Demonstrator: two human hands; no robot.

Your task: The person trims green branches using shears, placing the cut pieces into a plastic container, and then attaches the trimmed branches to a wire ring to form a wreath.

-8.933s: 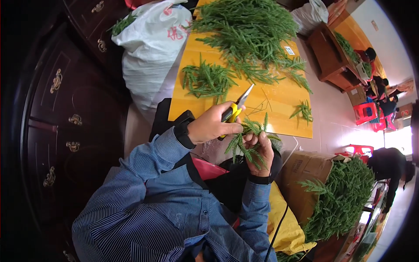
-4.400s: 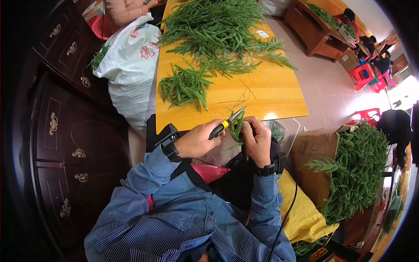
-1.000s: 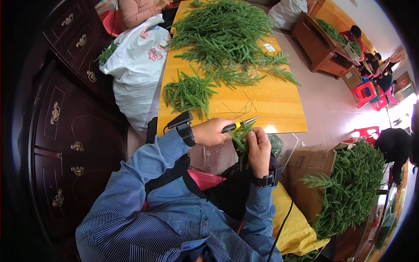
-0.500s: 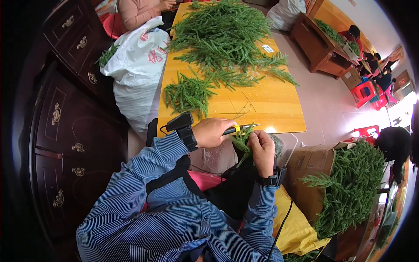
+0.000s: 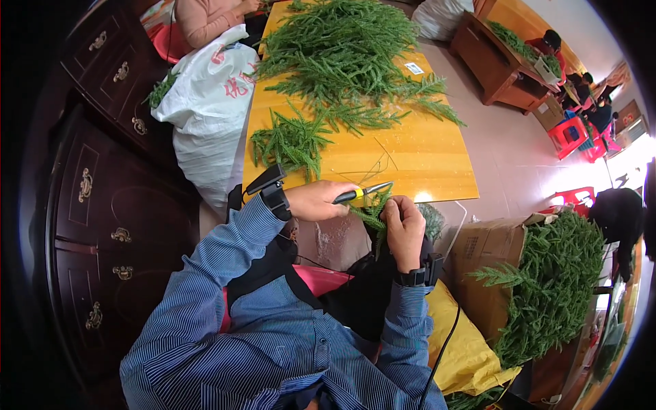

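Observation:
My left hand (image 5: 316, 200) is closed around the black-and-yellow handle of a slim tool (image 5: 350, 196). Its narrow grey metal end slants up to the right; whether it has one blade or two I cannot tell. A green artificial fir sprig (image 5: 371, 214) hangs below that metal end, just off the table's near edge. Thumb and fingers of my right hand (image 5: 406, 229) pinch the sprig. On the table (image 5: 437, 171) a small heap of sprigs (image 5: 290, 142) lies beyond my left hand, and a few thin bare stems (image 5: 384, 160) lie beyond the tool.
A large pile of green sprigs (image 5: 342, 51) covers the table's far part. Left of it stand a white sack (image 5: 205, 116) and dark drawers (image 5: 102, 198). A cardboard box (image 5: 478, 266) of greenery and a yellow bag (image 5: 461, 342) are at my right. A person in pink (image 5: 205, 20) sits across.
The tool's metal end now tilts upward over the sprig. My left hand has drawn slightly left, while my right hand keeps its pinch. The whole view has shifted a little.

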